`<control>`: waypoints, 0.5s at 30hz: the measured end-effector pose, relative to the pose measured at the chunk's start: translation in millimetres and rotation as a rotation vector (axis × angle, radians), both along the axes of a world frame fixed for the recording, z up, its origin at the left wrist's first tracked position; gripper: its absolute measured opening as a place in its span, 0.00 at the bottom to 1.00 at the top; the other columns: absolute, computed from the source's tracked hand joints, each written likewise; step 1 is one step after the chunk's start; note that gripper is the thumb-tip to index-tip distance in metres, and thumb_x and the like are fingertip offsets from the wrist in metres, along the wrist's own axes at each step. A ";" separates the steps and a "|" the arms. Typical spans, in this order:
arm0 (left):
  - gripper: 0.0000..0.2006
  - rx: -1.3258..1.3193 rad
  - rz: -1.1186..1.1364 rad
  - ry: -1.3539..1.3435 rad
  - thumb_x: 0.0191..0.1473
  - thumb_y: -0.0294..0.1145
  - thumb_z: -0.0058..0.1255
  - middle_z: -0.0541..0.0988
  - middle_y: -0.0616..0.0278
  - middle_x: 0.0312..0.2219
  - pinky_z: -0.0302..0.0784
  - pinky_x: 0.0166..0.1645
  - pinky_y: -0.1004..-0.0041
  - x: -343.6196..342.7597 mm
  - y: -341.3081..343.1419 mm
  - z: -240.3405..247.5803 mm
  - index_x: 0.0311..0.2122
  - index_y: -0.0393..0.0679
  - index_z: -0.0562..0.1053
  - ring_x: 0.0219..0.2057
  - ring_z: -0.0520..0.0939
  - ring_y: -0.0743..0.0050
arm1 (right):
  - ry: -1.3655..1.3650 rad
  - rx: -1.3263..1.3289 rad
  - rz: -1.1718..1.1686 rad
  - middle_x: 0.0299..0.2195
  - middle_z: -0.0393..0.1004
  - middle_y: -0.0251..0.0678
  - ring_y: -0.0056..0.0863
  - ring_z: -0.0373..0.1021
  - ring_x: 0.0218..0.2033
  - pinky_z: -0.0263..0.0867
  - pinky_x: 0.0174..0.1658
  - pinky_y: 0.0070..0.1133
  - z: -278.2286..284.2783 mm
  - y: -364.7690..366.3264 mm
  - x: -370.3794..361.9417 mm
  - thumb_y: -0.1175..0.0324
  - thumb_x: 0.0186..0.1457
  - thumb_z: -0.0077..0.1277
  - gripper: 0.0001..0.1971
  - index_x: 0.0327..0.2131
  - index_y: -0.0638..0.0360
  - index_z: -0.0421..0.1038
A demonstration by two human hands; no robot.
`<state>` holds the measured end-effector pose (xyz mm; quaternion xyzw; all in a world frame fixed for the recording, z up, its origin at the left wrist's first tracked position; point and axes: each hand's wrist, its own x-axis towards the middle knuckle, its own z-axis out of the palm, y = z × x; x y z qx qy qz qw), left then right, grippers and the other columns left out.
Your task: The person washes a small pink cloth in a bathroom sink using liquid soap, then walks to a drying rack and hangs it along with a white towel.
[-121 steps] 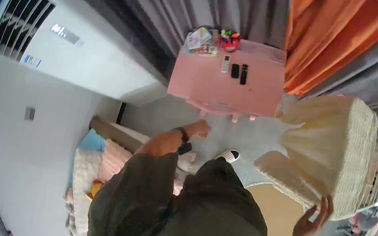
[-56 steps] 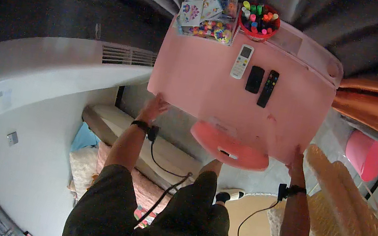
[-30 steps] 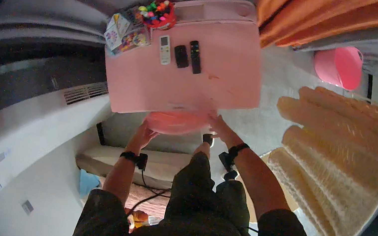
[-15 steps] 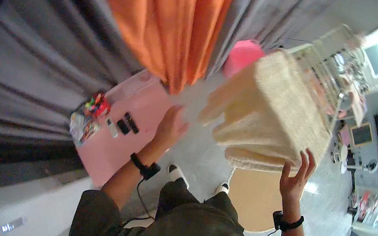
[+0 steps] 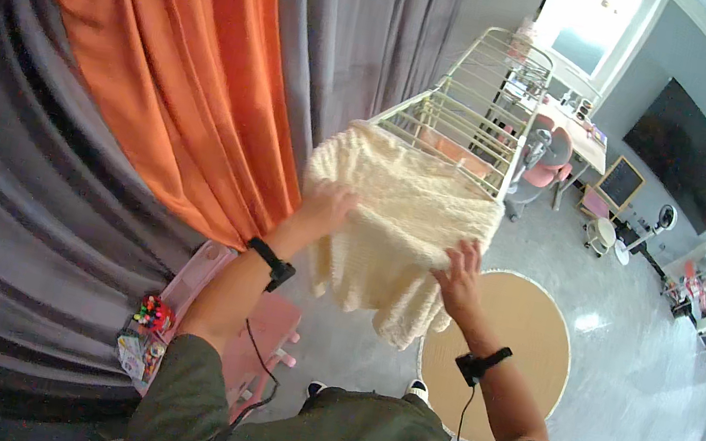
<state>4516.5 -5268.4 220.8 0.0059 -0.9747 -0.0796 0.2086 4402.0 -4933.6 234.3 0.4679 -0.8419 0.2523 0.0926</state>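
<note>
A cream, fluffy knit cloth (image 5: 404, 201) lies draped over the near end of a pale metal drying rack (image 5: 478, 101). Its lower edge hangs down in loose folds; whether it is a sweater or a blanket I cannot tell. My left hand (image 5: 325, 210) is at the cloth's left side, its fingers blurred against the fabric. On the right side of the cloth rests my right hand (image 5: 460, 279), fingers spread and bent over the surface. Each wrist wears a black band with a small device and a cable.
Orange and grey curtains (image 5: 163, 64) hang along the left. A pink table (image 5: 256, 340) with toys stands at lower left. A round tan mat (image 5: 520, 344) lies on the grey floor to the right. Beyond are a desk, a pink chair (image 5: 547, 172) and a white fan (image 5: 649, 230).
My view has swung up toward the rack, so more of it shows. My left hand has come over from above the pink table to the cloth. The right hand stays at the cloth.
</note>
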 end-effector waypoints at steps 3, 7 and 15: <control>0.18 -0.026 -0.042 0.006 0.44 0.28 0.58 0.77 0.54 0.41 0.67 0.55 0.57 8.8 -35.6 -0.2 0.44 0.41 0.74 0.47 0.75 0.55 | -0.004 -0.030 0.030 0.59 0.52 0.60 0.65 0.43 0.64 0.47 0.63 0.49 -3.3 -28.7 12.1 0.64 0.51 0.58 0.25 0.49 0.67 0.63; 0.18 -0.061 -0.073 -0.049 0.43 0.27 0.58 0.77 0.54 0.41 0.69 0.54 0.57 22.0 -59.3 8.8 0.43 0.40 0.74 0.46 0.75 0.52 | 0.006 -0.074 0.051 0.59 0.51 0.62 0.67 0.43 0.63 0.46 0.61 0.54 -6.9 -52.9 23.8 0.61 0.53 0.58 0.25 0.48 0.68 0.63; 0.17 -0.109 0.037 -0.169 0.46 0.27 0.57 0.75 0.51 0.42 0.67 0.54 0.56 19.7 -70.1 83.2 0.44 0.39 0.72 0.47 0.73 0.47 | -0.115 0.024 0.088 0.61 0.48 0.61 0.63 0.42 0.65 0.42 0.64 0.52 70.1 -57.5 14.5 0.57 0.56 0.55 0.30 0.56 0.64 0.59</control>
